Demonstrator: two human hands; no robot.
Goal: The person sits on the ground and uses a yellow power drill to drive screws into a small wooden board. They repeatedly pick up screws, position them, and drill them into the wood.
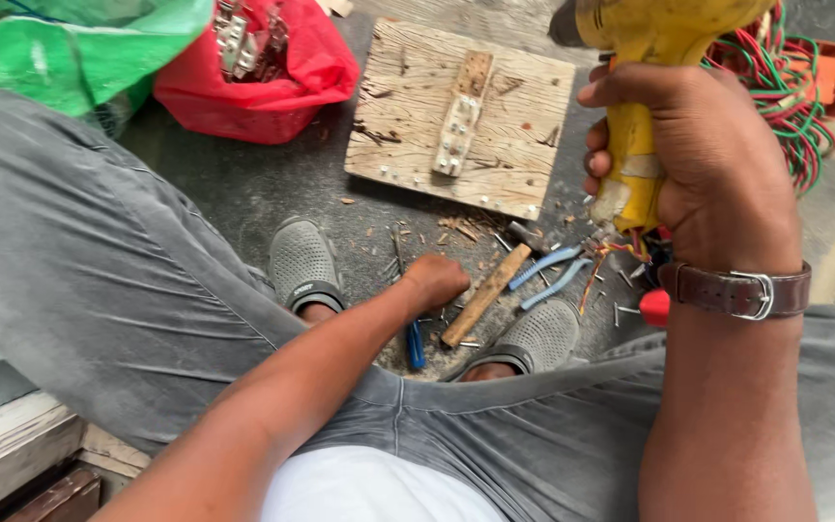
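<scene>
Yellow plastic drill (645, 58), right hand (717, 164) clasping grip

The scene is lit by soft, even daylight, bright enough for colours to be read clearly. No hard shadows are cast; only a faint shade is seen under the wooden board (461, 116) and between the legs. Mild glare is noted on the watch buckle (752, 295). The yellow drill (645, 87), held close to the lens, is slightly soft, and objects near the frame edges are stretched.
</scene>
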